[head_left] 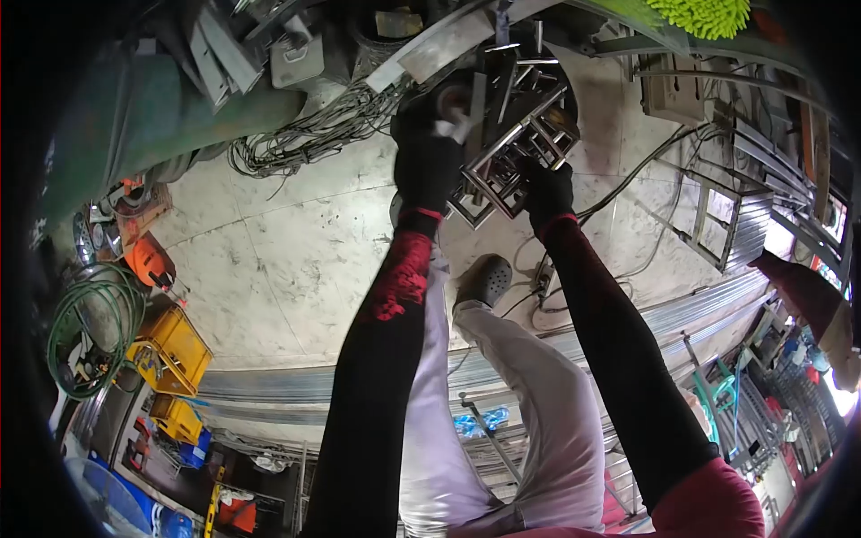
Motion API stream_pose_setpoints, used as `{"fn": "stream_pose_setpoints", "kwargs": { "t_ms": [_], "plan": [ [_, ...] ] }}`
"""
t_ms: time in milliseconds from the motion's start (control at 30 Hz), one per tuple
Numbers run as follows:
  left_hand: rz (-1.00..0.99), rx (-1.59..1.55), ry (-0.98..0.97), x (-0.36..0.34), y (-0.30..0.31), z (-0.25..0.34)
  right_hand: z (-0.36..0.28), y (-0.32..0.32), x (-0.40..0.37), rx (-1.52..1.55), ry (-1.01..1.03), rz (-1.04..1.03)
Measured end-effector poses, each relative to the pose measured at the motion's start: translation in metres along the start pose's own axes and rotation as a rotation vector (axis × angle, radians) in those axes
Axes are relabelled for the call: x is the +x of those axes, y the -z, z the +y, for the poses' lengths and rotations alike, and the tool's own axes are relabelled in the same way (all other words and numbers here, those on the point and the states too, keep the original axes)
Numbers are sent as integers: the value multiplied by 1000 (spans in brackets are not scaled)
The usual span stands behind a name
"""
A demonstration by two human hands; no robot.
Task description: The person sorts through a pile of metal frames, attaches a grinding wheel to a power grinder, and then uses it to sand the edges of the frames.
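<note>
Both hands wear black gloves and reach toward 12 o'clock, where they meet on a metal frame (pixel 516 154) of square tubes welded into a ladder-like lattice. The left hand (pixel 429 157) is clenched on the frame's end at 11 o'clock, with a pale piece showing just above the knuckles; what that piece is cannot be told. The right hand (pixel 549 190) grasps the frame's lower corner at 1 o'clock, fingers curled on a tube. The frame is tilted, lifted above the pale floor (pixel 287 260), with more metal scraps crowded behind it.

Below the frame, near the centre, a grey shoe (pixel 484 280) rests on the floor. A tangle of grey wires (pixel 305 134) lies at 10 o'clock, just beside the left hand. At 9 o'clock sits a coiled green hose (pixel 90 332), with yellow boxes (pixel 175 350) next to it. Long metal rails (pixel 269 386) run across the floor at 7 o'clock. A fuzzy green mop head (pixel 700 16) shows at 1 o'clock, at the top edge.
</note>
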State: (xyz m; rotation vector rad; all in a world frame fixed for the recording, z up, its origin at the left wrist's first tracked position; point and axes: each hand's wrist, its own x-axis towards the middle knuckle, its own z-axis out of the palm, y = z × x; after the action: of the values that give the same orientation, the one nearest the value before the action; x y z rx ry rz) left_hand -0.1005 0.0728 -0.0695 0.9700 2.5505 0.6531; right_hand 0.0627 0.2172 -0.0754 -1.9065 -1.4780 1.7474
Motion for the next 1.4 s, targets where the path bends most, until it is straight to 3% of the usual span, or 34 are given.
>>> {"fn": "stream_pose_setpoints", "kwargs": {
  "t_ms": [33,67,133,267,333,433,500,533,600,633,667,700,733,767,800,900,933,1000,1033,1100,1133,1200,1233,1300,1400],
  "plan": [
    [327,-178,160,15,-3,-2,-7,-4,-5,28,-74,-25],
    [285,-122,250,22,-5,-7,-14,-6,-10,56,-150,-46],
    [-59,-183,434,45,9,-5,-21,-4,-16,82,-234,-60],
    [-153,-44,404,60,-11,-7,-18,2,-13,224,-275,-145],
    [-179,-109,196,66,-26,-27,-14,8,-10,245,-290,-181],
    [-476,-388,182,85,-35,-58,-12,15,-2,328,-271,-389],
    [-655,-520,255,93,-34,-71,-2,10,-1,443,-269,-349],
    [-663,-504,244,93,-34,-70,2,7,1,540,-260,-314],
    [-394,-493,-64,83,-34,-67,32,7,15,591,-303,-253],
    [-478,-333,77,81,-27,-62,63,7,30,341,49,-320],
    [-492,-322,70,76,-27,-64,89,11,40,79,391,-374],
    [-501,-335,-8,72,-31,-72,90,21,34,94,388,-365],
    [-509,-348,-85,69,-30,-74,87,33,20,-137,559,-349],
    [-616,-456,155,62,-20,-56,85,43,8,-373,722,-327],
    [-626,-442,153,59,-13,-43,81,47,0,-359,713,-321],
    [-533,113,-292,49,-4,-26,91,46,-15,-195,465,-409],
    [-559,183,-255,47,-12,-34,83,51,-25,-342,557,-389],
    [-335,128,-336,39,-28,-47,91,43,-32,-369,685,-340],
    [-337,140,-343,40,-38,-58,95,37,-35,-355,685,-336],
    [-159,-83,-635,50,-50,-80,99,22,-42,-300,512,-314],
    [-165,-76,-648,60,-37,-69,97,22,-40,-287,511,-305],
    [-1012,-231,513,78,-7,-51,95,24,-36,-470,672,-294],
    [-1018,-432,644,77,-4,-55,97,23,-35,-459,661,-289],
    [-1008,-404,648,76,-11,-65,100,21,-29,-223,560,-322],
    [-1023,-384,655,72,-14,-76,103,22,-25,-200,551,-327]
  ]
}}
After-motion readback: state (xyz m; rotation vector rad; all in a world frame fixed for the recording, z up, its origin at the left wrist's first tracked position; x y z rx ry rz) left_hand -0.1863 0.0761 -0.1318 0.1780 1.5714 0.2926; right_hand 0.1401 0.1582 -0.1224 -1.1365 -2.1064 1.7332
